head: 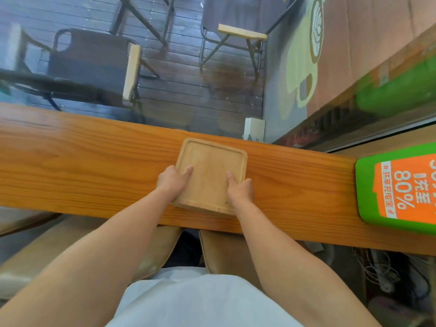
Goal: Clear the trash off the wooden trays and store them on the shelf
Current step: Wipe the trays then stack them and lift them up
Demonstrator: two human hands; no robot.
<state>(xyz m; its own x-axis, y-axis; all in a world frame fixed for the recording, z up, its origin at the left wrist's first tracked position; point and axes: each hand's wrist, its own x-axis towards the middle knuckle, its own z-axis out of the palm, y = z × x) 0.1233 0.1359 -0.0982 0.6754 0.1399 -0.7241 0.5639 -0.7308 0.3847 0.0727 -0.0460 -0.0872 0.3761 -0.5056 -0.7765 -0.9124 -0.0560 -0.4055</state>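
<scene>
Gripping the wooden tray (210, 175) from both sides: left hand (173, 181) clamps the left edge, thumb laid on the tray floor, fingers under or behind the rim. Right hand (239, 190) mirrors it on the right edge, one digit on the floor, the rest curled round the rim. Symmetric hold keeps the tray level and gives a clean lift.

Tray sits flat on the worktop (94, 166), near edge close to the worktop's front lip, so easy to slide off toward the body. Tray floor looks bare, no trash visible, though faint marks could be stains or grain, hard to tell. Judging by that, clearing is done for this one; storing on the shelf is what's left.

Green-and-orange sign (398, 190) lies well apart at the right end. No shelf in view. Folding chairs (94, 64) outside, beyond the glass.
</scene>
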